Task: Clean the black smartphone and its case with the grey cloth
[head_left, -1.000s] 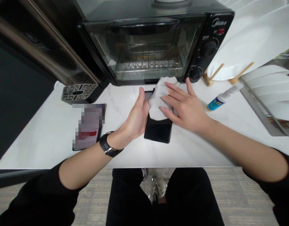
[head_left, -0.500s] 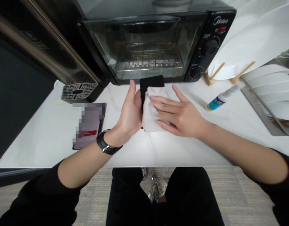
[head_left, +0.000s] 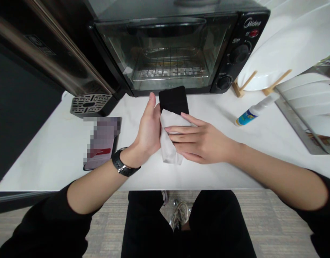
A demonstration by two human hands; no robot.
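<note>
My left hand (head_left: 148, 130) grips the left edge of a black phone (head_left: 173, 99) that lies over the white counter (head_left: 60, 150), screen side up. My right hand (head_left: 201, 139) presses a white cleaning cloth (head_left: 167, 150) flat against the phone's near half, fingers stretched out side by side. The phone's far half shows bare above the cloth. A black watch (head_left: 122, 165) sits on my left wrist.
A black toaster oven (head_left: 178, 46) stands right behind the phone. A second phone (head_left: 101, 143) lies at the left, near a dark appliance with a drip grille (head_left: 89, 104). A small spray bottle (head_left: 254, 110) lies to the right, with white plates (head_left: 288, 53) on racks beyond.
The cloth and my right hand have slid toward me down the phone, from its far end to its near half. The phone has shifted away, toward the oven, and its far end now shows bare.
</note>
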